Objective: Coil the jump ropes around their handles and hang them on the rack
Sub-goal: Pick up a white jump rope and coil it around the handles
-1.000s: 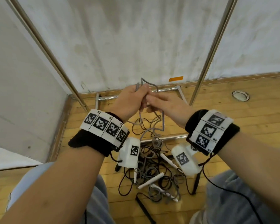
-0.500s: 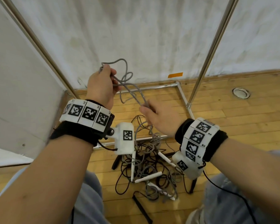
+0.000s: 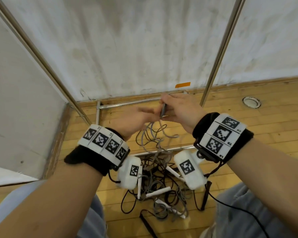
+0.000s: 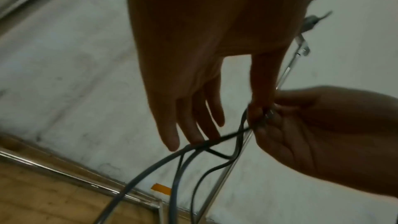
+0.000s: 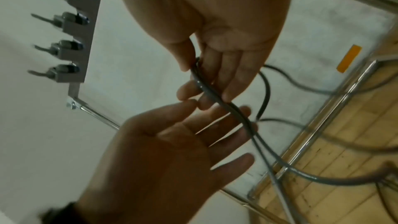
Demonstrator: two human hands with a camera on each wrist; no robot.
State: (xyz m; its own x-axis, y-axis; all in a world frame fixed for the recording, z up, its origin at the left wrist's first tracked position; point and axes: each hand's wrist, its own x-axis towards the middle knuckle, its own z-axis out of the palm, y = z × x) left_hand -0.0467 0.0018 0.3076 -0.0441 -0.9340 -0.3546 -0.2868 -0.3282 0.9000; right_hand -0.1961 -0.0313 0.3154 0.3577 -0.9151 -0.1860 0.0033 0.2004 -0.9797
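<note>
We see the metal rack (image 3: 218, 48) standing on the wooden floor (image 3: 248, 131) against the white wall, its row of hooks (image 5: 62, 47) showing in the right wrist view. On the floor between our knees lies the tangle of jump ropes (image 3: 158, 191) with white handles (image 3: 157, 192) among the cords. From it a grey rope (image 3: 151, 134) rises in loops to our hands, which meet in front of the rack's base. Our right hand (image 3: 180, 109) pinches strands of this rope between thumb and curled fingers; the rope runs across its fingertips (image 5: 228, 91). Our left hand (image 3: 132, 120) is spread, fingers straight, the rope lying across their tips (image 4: 193, 135) without being grasped. Half a second ago the left hand was raised high and to the left, gripping a loop; it has since dropped to the right hand and let go.
</note>
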